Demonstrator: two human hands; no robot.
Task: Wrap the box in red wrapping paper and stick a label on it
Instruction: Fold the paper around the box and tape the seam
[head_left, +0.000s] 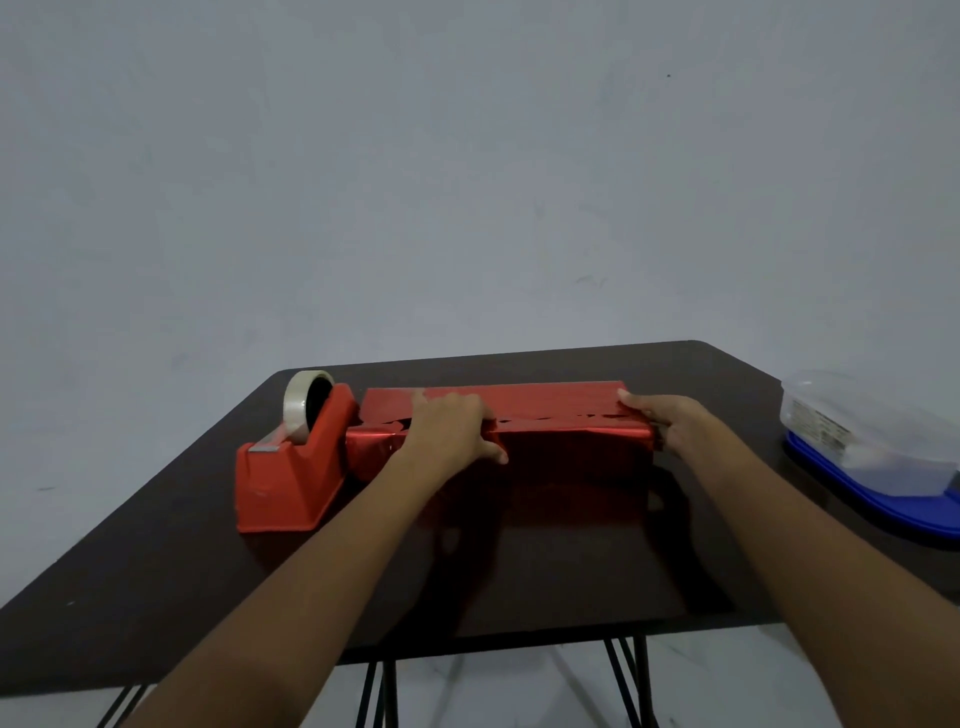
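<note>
1. Both forearms reach forward over the near edge of a dark table (156, 571) on thin black legs.
2. The box (571, 452) lies towards the far middle of the table. Its long axis runs left to right across the view, with one long side facing the person.
3. Red wrapping paper (545, 397) covers it. The paper is shiny and foil-like, creased, and bright along the near top edge. A ragged seam runs lengthwise along the top, and the paper is bunched and crumpled at the left end.
4. The left hand (449, 431) lies palm down on the top of the box left of centre. Its fingers are spread fairly flat over the seam and the thumb is down on the near face, pressing the paper.
5. The right hand (670, 423) grasps the right end of the box, thumb on top and fingers wrapped around the end face.
6. A red tape dispenser (291, 478) stands just beside the left end of the box and carries a clear tape roll (298, 402).
7. At the right edge of the table sits a clear plastic container (852, 421) on a blue lid (883, 499).
8. Behind everything is a plain grey wall (467, 182).
</note>
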